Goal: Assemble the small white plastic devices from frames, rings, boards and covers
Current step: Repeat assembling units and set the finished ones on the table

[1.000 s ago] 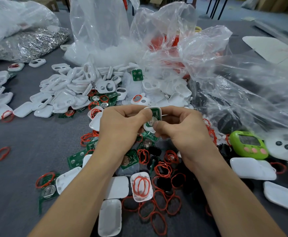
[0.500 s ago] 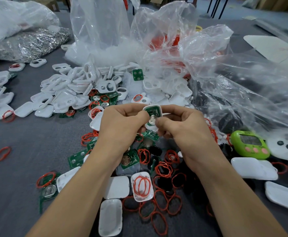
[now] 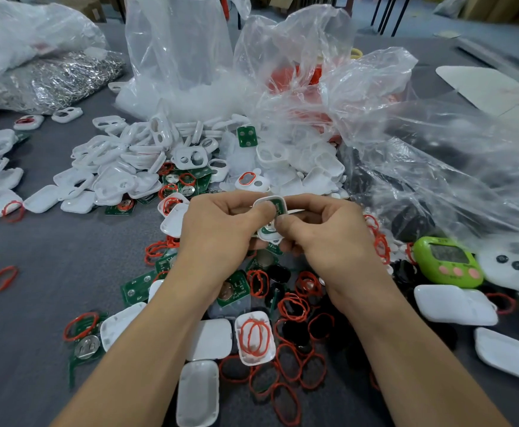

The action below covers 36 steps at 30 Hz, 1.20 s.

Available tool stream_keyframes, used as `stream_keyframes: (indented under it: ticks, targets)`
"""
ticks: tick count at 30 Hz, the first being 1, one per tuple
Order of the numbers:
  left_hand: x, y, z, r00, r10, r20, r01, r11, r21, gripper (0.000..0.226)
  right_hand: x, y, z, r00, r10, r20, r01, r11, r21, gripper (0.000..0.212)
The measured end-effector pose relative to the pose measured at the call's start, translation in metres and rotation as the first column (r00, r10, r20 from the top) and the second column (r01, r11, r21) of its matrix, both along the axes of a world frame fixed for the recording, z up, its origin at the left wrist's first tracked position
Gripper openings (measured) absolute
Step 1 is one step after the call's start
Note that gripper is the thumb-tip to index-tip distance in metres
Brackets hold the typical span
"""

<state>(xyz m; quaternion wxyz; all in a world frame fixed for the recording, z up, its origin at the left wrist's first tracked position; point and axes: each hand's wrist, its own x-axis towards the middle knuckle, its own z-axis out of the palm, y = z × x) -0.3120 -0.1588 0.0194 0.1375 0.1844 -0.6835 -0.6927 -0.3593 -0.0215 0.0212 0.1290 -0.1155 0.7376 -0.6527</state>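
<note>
Both hands hold one small white frame with a green board (image 3: 277, 208) seated in it, above the middle of the table. My left hand (image 3: 221, 232) grips its left side, thumb pressing on the board. My right hand (image 3: 323, 235) grips the right side, thumb on the board's lower part. A pile of white frames (image 3: 122, 167) lies behind. Loose green boards (image 3: 138, 286), red rings (image 3: 292, 306) and white covers (image 3: 210, 339) are scattered under my forearms. One cover (image 3: 255, 337) holds red rings.
Clear plastic bags (image 3: 313, 87) of parts rise behind and to the right. A silver bag (image 3: 54, 78) lies at the back left. A green timer (image 3: 447, 261) and more white covers (image 3: 455, 303) sit on the right. A stray red ring (image 3: 0, 279) lies on grey table at left.
My left thumb has slid onto the board, covering its upper part, and both thumbs now press closer together. The piece stays in the same place.
</note>
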Motion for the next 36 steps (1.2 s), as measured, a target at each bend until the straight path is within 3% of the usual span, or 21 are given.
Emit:
stream_keyframes:
  ticks: [4, 8, 12, 14, 17, 24, 26, 28, 30, 36]
  targets:
    - [0.000, -0.001, 0.002, 0.999, 0.041, 0.000, -0.041, 0.998, 0.041, 0.011, 0.000, 0.005, 0.006, 0.982, -0.103, -0.158, 0.128, 0.979, 0.156, 0.010]
    - [0.000, -0.004, 0.002, 0.997, 0.071, 0.028, -0.073, 0.995, 0.074, 0.008, -0.020, 0.025, 0.026, 0.874, -0.260, -0.410, 0.407, 0.852, 0.329, 0.021]
    - [-0.001, -0.006, 0.007, 0.997, 0.074, 0.038, -0.080, 0.978, 0.191, 0.016, -0.042, 0.022, 0.039, 0.934, 0.046, -0.353, 0.225, 0.693, 0.685, 0.027]
    - [0.000, -0.005, 0.010, 0.996, 0.076, 0.039, -0.084, 0.967, 0.243, 0.018, -0.044, 0.012, 0.036, 0.941, 0.172, -0.292, 0.128, 0.618, 0.775, 0.026]
    - [0.001, -0.005, 0.013, 0.994, 0.099, 0.040, -0.107, 0.946, 0.305, 0.021, -0.044, 0.003, 0.027, 0.922, 0.214, -0.322, 0.147, 0.575, 0.804, 0.025]
    - [0.001, -0.003, 0.012, 0.998, 0.034, 0.060, -0.053, 0.937, 0.344, 0.012, -0.040, 0.000, 0.019, 0.890, 0.088, -0.448, 0.346, 0.511, 0.787, 0.045]
    - [0.001, -0.003, 0.012, 0.998, 0.018, 0.059, -0.036, 0.943, 0.331, 0.016, -0.036, -0.002, 0.018, 0.867, 0.063, -0.494, 0.421, 0.436, 0.795, 0.048]
    - [0.001, -0.003, 0.012, 0.998, 0.005, 0.055, -0.023, 0.945, 0.326, 0.020, -0.034, -0.005, 0.015, 0.883, 0.045, -0.468, 0.433, 0.309, 0.847, 0.068]
    - [0.002, -0.002, 0.013, 0.999, -0.004, 0.051, -0.013, 0.945, 0.328, 0.022, -0.033, -0.008, 0.010, 0.886, 0.038, -0.461, 0.438, 0.251, 0.863, 0.078]
    - [-0.001, -0.003, 0.012, 0.998, -0.014, 0.059, -0.008, 0.934, 0.356, 0.025, -0.034, -0.011, 0.010, 0.881, 0.072, -0.467, 0.431, 0.282, 0.857, 0.071]
